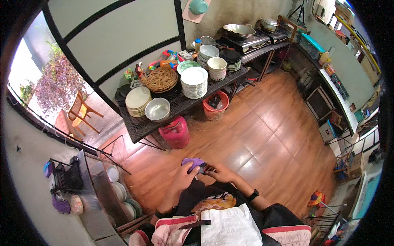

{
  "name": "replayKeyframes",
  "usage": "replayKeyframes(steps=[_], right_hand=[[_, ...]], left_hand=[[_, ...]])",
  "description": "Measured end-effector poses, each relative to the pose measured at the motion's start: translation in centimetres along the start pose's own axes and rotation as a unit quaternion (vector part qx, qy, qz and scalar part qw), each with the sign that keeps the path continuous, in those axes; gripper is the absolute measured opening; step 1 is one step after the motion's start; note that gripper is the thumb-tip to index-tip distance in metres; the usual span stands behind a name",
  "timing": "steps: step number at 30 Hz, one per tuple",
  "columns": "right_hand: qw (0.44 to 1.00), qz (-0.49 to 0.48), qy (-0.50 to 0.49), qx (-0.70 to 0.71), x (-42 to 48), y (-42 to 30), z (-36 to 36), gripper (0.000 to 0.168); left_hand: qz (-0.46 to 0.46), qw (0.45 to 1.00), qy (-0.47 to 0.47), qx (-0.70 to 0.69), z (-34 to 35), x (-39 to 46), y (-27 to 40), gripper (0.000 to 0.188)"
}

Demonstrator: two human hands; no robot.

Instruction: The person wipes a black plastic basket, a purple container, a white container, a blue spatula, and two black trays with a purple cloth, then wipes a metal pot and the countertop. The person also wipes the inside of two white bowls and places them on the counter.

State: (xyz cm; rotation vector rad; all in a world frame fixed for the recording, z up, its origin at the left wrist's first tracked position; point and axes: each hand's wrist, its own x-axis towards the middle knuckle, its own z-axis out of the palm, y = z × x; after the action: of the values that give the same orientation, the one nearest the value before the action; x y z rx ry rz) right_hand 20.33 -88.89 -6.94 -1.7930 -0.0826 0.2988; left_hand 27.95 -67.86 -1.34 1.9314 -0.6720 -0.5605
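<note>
Before my body, my left hand grips a small purple cloth item, thumb on top. It has a dark edge or flap on its right side. My right hand has its fingers curled at that dark part. What lies under those fingers is partly hidden. A black band sits on each of my wrists. Below the hands are black clothing with a coloured print, a white sheet and pink fabric with red trim.
A black mesh table ahead bears stacked plates, bowls and woven baskets. Beneath it stand a pink gas cylinder and a red basket. A dish cabinet is at left; a stove is farther back.
</note>
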Motion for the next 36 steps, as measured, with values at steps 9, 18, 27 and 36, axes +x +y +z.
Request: replayKeyframes(steps=[9, 18, 27, 36], right_hand=[[0.981, 0.023, 0.161, 0.105, 5.3, 2.5, -8.6, 0.052], [0.936, 0.055, 0.347, 0.019, 14.5, 2.2, -16.7, 0.032], [0.864, 0.071, 0.460, 0.194, 17.5, 5.9, -23.8, 0.033], [0.815, 0.033, 0.355, 0.457, 20.1, 8.7, -38.2, 0.036]], left_hand=[[0.210, 0.948, -0.231, 0.064, 1.2, 14.3, 1.9, 0.039], [0.172, 0.949, -0.254, 0.067, -2.0, 27.4, 0.9, 0.045], [0.129, 0.924, -0.355, 0.057, -1.9, 37.4, 4.0, 0.059], [0.178, 0.929, -0.323, 0.018, 3.9, 47.2, 8.9, 0.058]])
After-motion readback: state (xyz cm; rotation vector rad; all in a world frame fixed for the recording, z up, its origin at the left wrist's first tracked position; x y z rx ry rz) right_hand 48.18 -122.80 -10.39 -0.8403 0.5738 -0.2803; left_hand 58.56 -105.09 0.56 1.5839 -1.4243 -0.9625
